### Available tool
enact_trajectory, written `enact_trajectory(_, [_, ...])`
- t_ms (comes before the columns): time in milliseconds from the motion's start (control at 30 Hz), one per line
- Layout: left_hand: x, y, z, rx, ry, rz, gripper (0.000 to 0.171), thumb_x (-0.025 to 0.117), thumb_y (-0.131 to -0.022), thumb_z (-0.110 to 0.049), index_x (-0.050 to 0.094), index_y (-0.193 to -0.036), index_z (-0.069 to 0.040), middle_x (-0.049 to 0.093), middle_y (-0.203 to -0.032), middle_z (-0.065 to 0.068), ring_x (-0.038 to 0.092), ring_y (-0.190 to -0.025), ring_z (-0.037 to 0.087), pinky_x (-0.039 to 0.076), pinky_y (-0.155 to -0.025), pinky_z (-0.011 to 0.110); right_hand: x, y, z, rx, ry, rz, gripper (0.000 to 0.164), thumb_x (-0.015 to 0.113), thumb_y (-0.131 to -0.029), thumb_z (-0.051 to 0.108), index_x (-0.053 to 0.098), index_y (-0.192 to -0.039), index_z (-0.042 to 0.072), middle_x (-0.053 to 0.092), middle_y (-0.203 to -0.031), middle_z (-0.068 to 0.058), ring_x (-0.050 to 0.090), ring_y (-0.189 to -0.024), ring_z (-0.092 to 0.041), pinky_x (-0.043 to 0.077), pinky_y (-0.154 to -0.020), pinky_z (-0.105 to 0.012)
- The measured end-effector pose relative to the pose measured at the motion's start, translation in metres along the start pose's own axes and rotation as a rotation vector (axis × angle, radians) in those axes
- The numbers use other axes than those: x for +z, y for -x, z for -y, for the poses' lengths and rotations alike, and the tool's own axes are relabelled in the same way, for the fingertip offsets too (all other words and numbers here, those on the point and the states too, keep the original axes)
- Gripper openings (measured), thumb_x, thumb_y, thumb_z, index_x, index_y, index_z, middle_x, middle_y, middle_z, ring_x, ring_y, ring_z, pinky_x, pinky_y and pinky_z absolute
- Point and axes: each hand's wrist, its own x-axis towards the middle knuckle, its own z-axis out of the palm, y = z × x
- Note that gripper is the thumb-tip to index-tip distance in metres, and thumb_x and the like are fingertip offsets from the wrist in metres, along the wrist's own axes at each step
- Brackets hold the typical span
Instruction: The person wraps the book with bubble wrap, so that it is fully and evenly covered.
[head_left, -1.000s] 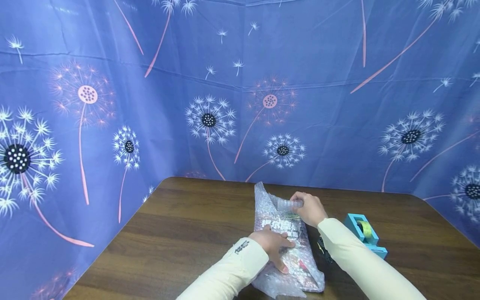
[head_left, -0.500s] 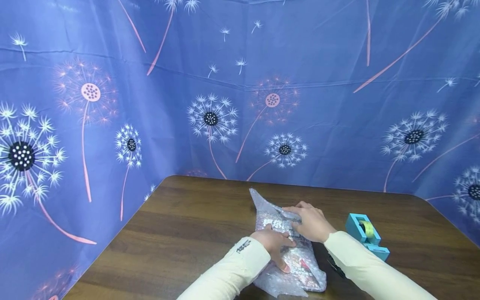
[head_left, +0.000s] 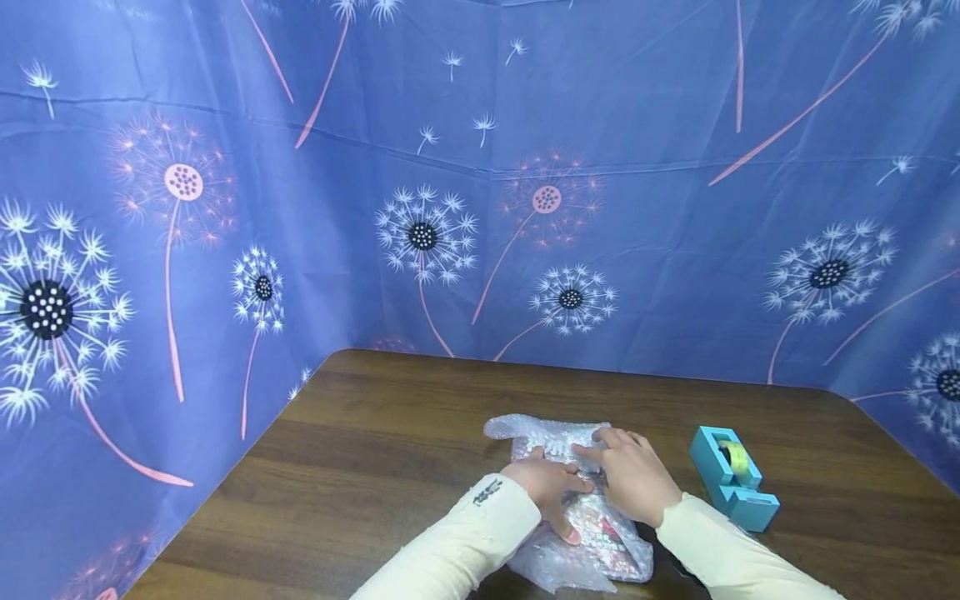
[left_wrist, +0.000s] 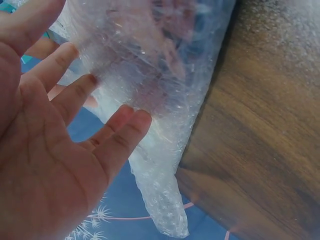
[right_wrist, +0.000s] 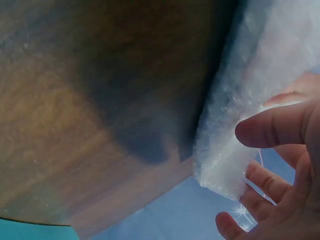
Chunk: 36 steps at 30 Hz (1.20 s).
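A flat item in bubble wrap (head_left: 618, 557) lies on the table, with printing showing faintly through the plastic. My left hand (head_left: 549, 490) rests on top of it with its fingers spread. Over the far end, the wrap's flap (head_left: 551, 429) is folded down, and my right hand (head_left: 636, 477) presses on it near the far right corner. In the left wrist view, the fingertips of my left hand (left_wrist: 65, 130) touch the wrap, and a loose tail of bubble wrap (left_wrist: 167, 210) sticks out past the end. The right wrist view has my right hand (right_wrist: 280, 165) against the wrap's edge.
To the right stands a teal tape dispenser (head_left: 731, 479) holding a yellow roll of tape (head_left: 735, 457). A dark object, mostly hidden, lies under the right sleeve. The brown wooden table (head_left: 375, 433) ends at a blue dandelion-print curtain (head_left: 645, 192).
My right hand has brought the raised far flap of bubble wrap down onto the package and moved nearer to me. The flap's upright left corner now lies low. My left hand has stayed in place.
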Motion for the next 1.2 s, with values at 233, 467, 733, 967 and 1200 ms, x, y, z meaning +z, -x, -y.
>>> enact_trajectory(233, [0.005,-0.002,0.001,0.001,-0.024,-0.017,0.072,0.084,-0.078,-0.048,0.055,-0.144,-0.044,0.043,-0.156,-0.017,0.034,-0.148,0.033,0.035,-0.116,0.051,0.004,0.004,-0.001,0.005,-0.012,0.024,0.064,0.073,-0.073,-0.014,0.071,-0.131,0.013,0.066,-0.123,-0.024,0.062,-0.114,-0.047,0.050,-0.095,-0.062])
enact_trajectory(467, [0.003,-0.002,-0.001,-0.021,-0.025,-0.022,0.073,0.084,-0.077,-0.049,0.055,-0.144,-0.047,0.034,-0.162,-0.013,0.033,-0.148,0.035,0.042,-0.110,0.055,-0.010,0.000,-0.007,0.072,-0.168,0.197,0.062,0.072,-0.081,-0.007,0.064,-0.139,0.012,0.056,-0.137,-0.030,0.067,-0.101,-0.045,0.057,-0.074,-0.051])
enact_trajectory(733, [0.003,-0.003,-0.002,-0.076,0.037,0.017,0.072,0.086,-0.076,-0.048,0.056,-0.142,-0.049,0.005,-0.171,0.004,0.027,-0.151,0.033,0.043,-0.107,0.058,-0.018,0.004,-0.012,0.070,-0.273,0.338,0.055,0.062,-0.092,-0.001,0.057,-0.146,0.009,0.039,-0.153,-0.030,0.056,-0.121,-0.051,0.053,-0.081,-0.054])
enact_trajectory(967, [0.000,-0.003,0.001,-0.083,0.109,0.039,0.073,0.086,-0.075,-0.048,0.056,-0.141,-0.049,0.021,-0.168,0.011,0.021,-0.153,0.032,0.032,-0.114,0.062,-0.014,0.006,-0.012,0.053,-0.264,0.345,0.055,0.061,-0.096,0.001,0.052,-0.150,0.009,0.036,-0.155,-0.030,0.042,-0.135,-0.054,0.047,-0.094,-0.062])
enact_trajectory(1200, [0.002,-0.003,0.002,-0.069,0.044,0.003,0.073,0.086,-0.073,-0.052,0.056,-0.140,-0.050,0.030,-0.165,0.011,0.023,-0.152,0.031,0.030,-0.117,0.056,-0.010,0.013,-0.011,0.002,-0.273,0.234,0.053,0.065,-0.095,0.005,0.054,-0.147,0.007,0.043,-0.151,-0.030,0.036,-0.139,-0.054,0.029,-0.104,-0.077])
